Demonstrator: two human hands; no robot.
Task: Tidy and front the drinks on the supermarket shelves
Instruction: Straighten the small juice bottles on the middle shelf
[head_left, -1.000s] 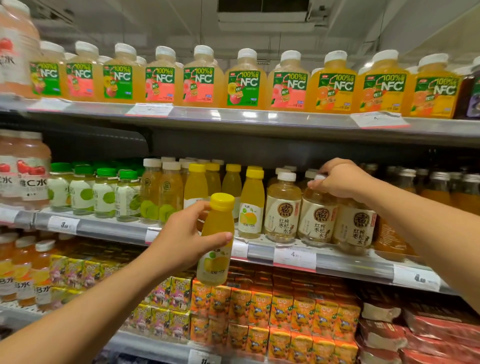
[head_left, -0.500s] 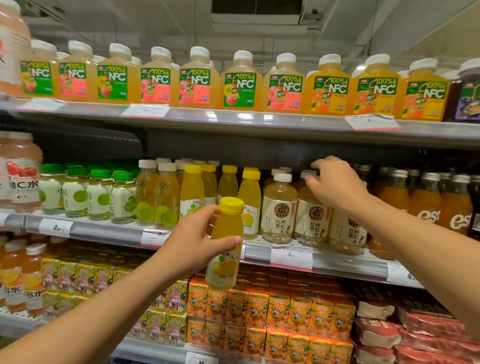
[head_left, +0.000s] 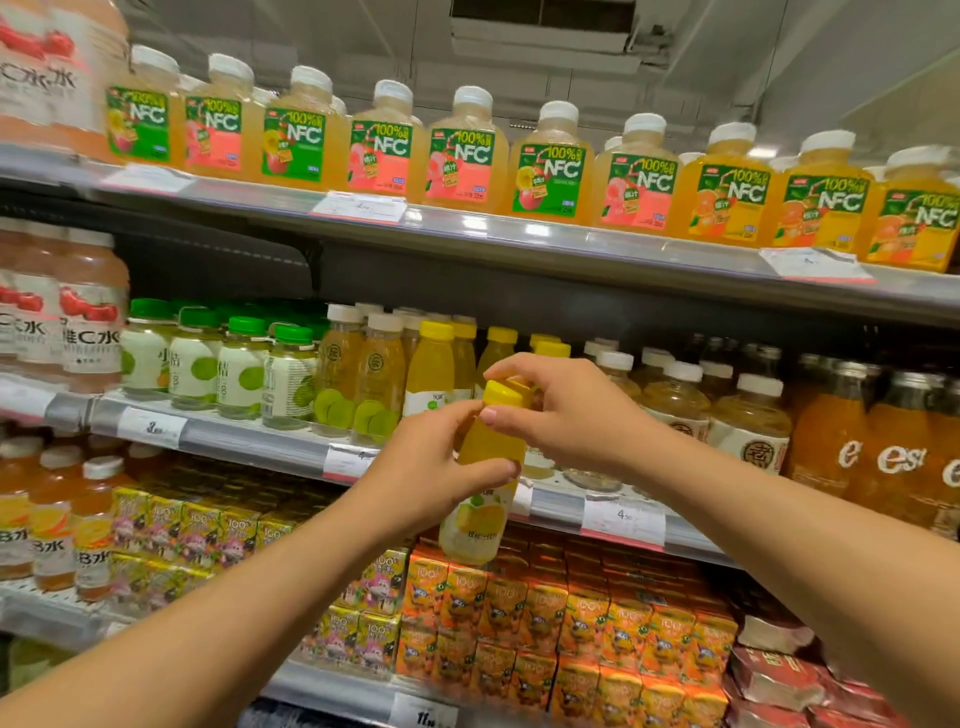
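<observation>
Head | left hand (head_left: 426, 467) grips yellow bottle (head_left: 480, 483) | right hand (head_left: 566, 410) pinches cap (head_left: 503, 392)

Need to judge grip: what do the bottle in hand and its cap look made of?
Bottle: likely clear, glossy plastic; yellow juice shows through the wall above a printed wrap label. Cap: opaque yellow plastic, smooth sheen on top. The left hand holds the body; the right hand pinches the cap.

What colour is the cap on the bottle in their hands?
Yellow: the cap on the juice bottle, seen in the head view.
</observation>
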